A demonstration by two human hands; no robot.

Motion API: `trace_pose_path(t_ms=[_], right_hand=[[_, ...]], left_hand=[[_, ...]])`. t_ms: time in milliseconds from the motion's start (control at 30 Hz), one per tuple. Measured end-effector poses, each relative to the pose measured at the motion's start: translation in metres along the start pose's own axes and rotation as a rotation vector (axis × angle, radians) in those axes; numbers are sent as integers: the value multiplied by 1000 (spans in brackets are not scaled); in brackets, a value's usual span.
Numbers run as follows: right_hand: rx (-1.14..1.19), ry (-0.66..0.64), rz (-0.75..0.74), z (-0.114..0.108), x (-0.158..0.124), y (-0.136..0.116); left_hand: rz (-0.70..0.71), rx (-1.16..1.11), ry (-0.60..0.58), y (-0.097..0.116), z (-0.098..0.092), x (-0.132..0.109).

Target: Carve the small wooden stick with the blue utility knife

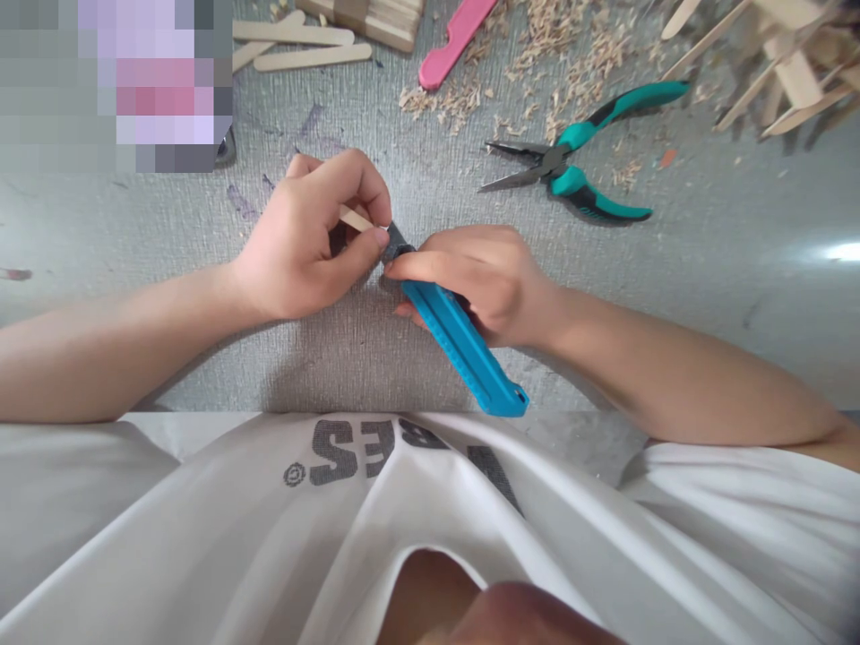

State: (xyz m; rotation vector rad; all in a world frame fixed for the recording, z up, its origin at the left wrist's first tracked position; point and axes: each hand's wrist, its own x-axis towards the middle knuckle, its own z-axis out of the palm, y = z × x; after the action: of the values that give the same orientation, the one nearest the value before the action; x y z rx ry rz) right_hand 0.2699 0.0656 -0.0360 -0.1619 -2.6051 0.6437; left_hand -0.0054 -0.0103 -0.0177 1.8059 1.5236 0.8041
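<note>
My left hand [315, 237] is closed around a wooden craft stick [355, 218], of which a short pale length shows between thumb and fingers. In my right hand [477, 273] is a blue utility knife [463, 345], its handle slanting down toward my shirt. The dark blade end [396, 240] points up and left and meets the tip of my left thumb and the stick's end. Whether the blade touches the stick is hidden by my fingers.
Green-handled long-nose pliers [554, 161] lie jaws apart at right. Beyond are wood shavings [557, 54], a pink tool handle [457, 40], a stick bundle [376, 18], loose sticks [313, 58] and a stick construction [793, 67]. A pixelated patch covers the upper left corner.
</note>
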Motion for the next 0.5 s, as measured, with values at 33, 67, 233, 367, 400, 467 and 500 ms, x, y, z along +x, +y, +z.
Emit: trace_pose_path(t_ms=[33,67,233,367,400,467,500], right_hand=[[2,-4,2,0,0,0],[4,-6,3,1,-1,1],[10,-7,2,1,-1,2],[-6,-13,2,-1,0,0],[-11,-24,11,-1,0,0],[-15,-46,29,-2,0,-1],[-14,-49,32,-2,0,-1]], left_hand=[[-7,-1,-1,0,0,0],[-14,-3,-6,1,0,-1],[-22,5,-23,2,1,0],[-7,21,-22,1,-1,-1],[-4,28,-18,1,-1,-1],[7,43,-8,0,-1,-2],[11,47,-4,0,-1,-2]])
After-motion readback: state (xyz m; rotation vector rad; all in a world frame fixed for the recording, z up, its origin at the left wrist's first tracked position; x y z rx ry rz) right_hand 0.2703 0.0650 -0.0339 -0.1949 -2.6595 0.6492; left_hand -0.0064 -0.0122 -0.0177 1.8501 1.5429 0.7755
